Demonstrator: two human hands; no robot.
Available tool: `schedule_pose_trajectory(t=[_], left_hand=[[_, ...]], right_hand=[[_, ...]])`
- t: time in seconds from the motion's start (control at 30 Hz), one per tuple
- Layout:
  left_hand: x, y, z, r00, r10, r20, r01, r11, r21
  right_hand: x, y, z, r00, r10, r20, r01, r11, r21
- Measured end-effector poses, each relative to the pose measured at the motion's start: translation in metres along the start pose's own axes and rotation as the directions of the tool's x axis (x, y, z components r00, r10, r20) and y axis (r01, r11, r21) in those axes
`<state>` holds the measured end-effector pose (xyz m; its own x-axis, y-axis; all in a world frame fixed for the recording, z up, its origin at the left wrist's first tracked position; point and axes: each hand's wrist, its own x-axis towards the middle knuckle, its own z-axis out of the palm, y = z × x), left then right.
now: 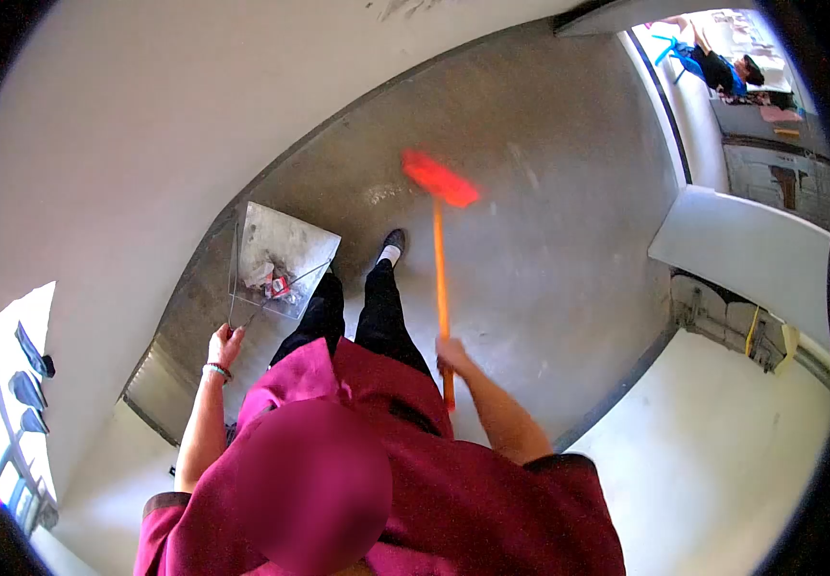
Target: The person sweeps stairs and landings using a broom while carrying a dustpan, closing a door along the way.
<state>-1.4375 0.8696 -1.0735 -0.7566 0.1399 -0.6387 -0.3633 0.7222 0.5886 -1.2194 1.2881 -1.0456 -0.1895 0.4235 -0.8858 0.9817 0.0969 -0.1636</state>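
My left hand (227, 344), with a bracelet at the wrist, is closed on the thin wire handle (234, 278) of a metal dustpan (281, 236). Some crumpled litter (275, 281), red and white, lies in the pan, which is beside my legs on the left. On the right my right hand (452, 353) is wrapped round the orange stick of a broom (442, 259). The broom's red head (441, 179) is slightly blurred and is over the grey floor, ahead of my feet.
Pale walls (146, 125) curve round the grey floor (559, 240). A doorway at the upper right shows a person (717, 69) beyond it and a blue item. White panels (741, 259) stand at the right; a bright window (2, 403) is at the left.
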Motion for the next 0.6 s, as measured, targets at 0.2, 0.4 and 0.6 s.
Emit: schedule_pose_trajectory(t=[0.2, 0.4, 0.6], left_hand=[[0.018, 0.039, -0.017, 0.985, 0.170, -0.018, -0.167, 0.981, 0.093], [0.022, 0.035, -0.029, 0.983, 0.180, 0.022, -0.181, 0.966, 0.185], [0.028, -0.003, -0.046, 0.993, 0.114, 0.026, -0.116, 0.987, 0.114]], right_hand=[[-0.050, 0.113, 0.059, 0.971, -0.063, 0.229, 0.131, 0.947, -0.294], [-0.049, 0.130, 0.081, 0.947, -0.013, 0.320, -0.148, 0.867, 0.476], [0.021, 0.078, 0.088, 0.923, -0.284, 0.260, 0.304, 0.952, -0.040]])
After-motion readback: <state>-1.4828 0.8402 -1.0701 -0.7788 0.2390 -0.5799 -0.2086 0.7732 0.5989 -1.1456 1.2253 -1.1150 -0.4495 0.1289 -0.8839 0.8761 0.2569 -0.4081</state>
